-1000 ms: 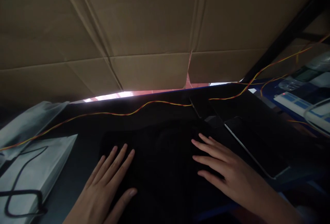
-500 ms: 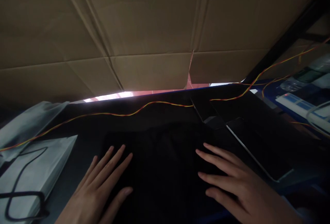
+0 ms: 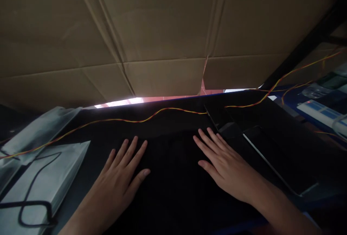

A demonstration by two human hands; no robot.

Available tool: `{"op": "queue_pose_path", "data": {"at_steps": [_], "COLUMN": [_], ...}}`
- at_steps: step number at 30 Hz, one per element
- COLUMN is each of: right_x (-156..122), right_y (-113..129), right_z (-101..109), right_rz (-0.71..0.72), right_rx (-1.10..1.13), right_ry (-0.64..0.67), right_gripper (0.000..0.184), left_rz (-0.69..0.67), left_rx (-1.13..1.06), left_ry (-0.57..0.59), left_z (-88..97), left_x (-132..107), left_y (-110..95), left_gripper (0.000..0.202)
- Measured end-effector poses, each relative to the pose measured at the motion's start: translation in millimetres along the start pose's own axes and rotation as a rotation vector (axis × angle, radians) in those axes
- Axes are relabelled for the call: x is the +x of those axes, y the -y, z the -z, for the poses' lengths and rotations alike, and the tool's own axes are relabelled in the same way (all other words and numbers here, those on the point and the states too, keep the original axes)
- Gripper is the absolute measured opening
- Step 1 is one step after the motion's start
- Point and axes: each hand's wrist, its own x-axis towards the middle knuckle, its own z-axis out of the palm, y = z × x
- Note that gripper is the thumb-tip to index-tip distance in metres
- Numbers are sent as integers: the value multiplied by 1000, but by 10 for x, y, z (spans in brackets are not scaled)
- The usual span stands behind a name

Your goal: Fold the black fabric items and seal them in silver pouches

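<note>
A dark cloth-like piece (image 3: 173,177) lies spread on the black tabletop, its outline hard to make out in the dim light. Flat on its left side rests my left hand (image 3: 119,181), palm down with the fingers spread. On the far right part of it lies my right hand (image 3: 222,162), also palm down, fingers stretched out and holding nothing. Just beyond my right fingertips is a dark flat object (image 3: 221,117). Right of that hand a phone-like slab (image 3: 279,162) with a pale edge lies on the table.
Translucent plastic bags (image 3: 48,184) and a black cord (image 3: 35,204) lie at the left. A twisted red-yellow wire (image 3: 141,121) crosses the back of the black tabletop (image 3: 103,134). Cardboard (image 3: 162,22) stands behind. A white power strip (image 3: 322,114) and clear bottle (image 3: 316,91) are at right.
My right hand has slid forward and a little left over the dark cloth, its fingers now closer together. My left hand has moved slightly forward and right. The view has shifted slightly.
</note>
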Motion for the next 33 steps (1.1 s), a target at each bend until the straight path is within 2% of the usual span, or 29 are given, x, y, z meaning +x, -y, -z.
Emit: {"op": "queue_pose_path", "data": {"at_steps": [5,9,13,20,22,25,28,30,33], "right_x": [-3,104,184,280,346,443,456,383,163], "right_y": [-84,-251,-411,-369,-357,-332,-267,-215,-167], "right_z": [40,165,241,265,272,308,372,409,420], "right_rz": [-31,-67,-25,12,21,56,92,116,194], "right_rx": [19,10,11,-26,-35,-53,-73,-93,-137], "right_ry": [14,-16,-36,-145,-165,-188,-225,-289,-451], "right_gripper": [71,63,55,45,42,33,22,20,19], "left_rz": [38,70,65,55,91,135,151,167,147], "left_rx": [33,44,22,21,51,140,187,191,130], "left_ry": [5,-2,8,-30,-35,27,41,-8,-134], "left_z": [-27,-18,-15,52,100,227,410,528,629], "left_x": [-100,-80,-65,61,145,294,393,357,81], "left_y": [-13,-10,-16,-17,48,151,150,91,21], "left_gripper": [79,81,82,71,65,59,54,47,42]}}
